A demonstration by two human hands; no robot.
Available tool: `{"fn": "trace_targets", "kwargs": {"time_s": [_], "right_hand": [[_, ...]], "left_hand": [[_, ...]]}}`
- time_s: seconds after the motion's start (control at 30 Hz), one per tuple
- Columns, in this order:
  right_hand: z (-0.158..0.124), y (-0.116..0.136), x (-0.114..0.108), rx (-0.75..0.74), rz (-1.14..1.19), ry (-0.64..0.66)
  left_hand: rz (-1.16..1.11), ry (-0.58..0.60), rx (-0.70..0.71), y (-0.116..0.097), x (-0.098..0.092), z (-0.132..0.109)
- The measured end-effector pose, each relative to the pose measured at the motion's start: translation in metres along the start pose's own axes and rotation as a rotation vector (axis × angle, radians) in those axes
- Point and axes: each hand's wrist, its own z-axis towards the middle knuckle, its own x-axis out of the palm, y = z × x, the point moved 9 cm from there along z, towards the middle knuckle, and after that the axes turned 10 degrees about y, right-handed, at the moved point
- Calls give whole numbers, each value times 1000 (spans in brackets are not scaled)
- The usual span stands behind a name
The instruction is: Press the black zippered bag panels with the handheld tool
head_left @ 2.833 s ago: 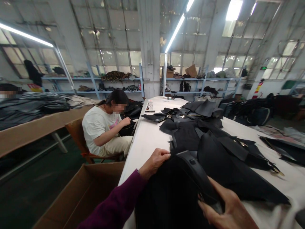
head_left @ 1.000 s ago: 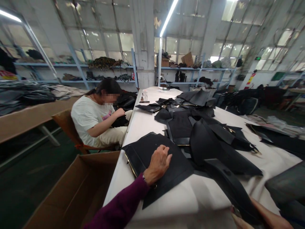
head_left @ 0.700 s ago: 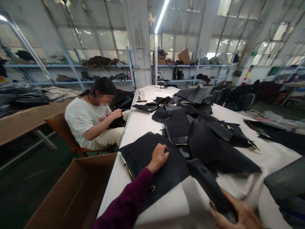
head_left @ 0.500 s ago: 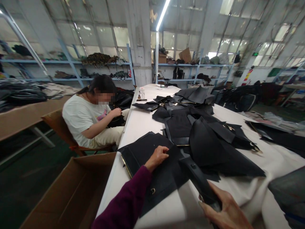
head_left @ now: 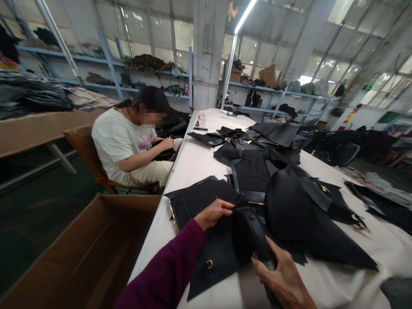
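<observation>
A flat black panel, matte with a brass edge strip and a metal ring, is laid at the near left edge of the white table, just short of the drop to a cardboard box. The left hand is rested on the panel, fingertips pinching the end of a stiff, smooth black strap. The strap is clasped lower down by the right hand, fingers wrapped round it. Bare tabletop is left only along the left margin; the centre is taken by a heap of dark cut pieces. A seated person is placed beside the table's left edge.
</observation>
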Motion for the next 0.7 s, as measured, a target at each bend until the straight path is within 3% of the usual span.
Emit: {"fn": "trace_targets", "kwargs": {"time_s": [0.37,0.53,0.7], "right_hand": [[-17,-8,-19,49,-73,-59],[-16,-12,-4,63,-82,22],[-3,1,-4,-18,-73,3]], "left_hand": [[-61,-78,16,8,-11,3],[-5,-54,24,4,-8,2],[172,-93,30,-2,-10,-3]]}}
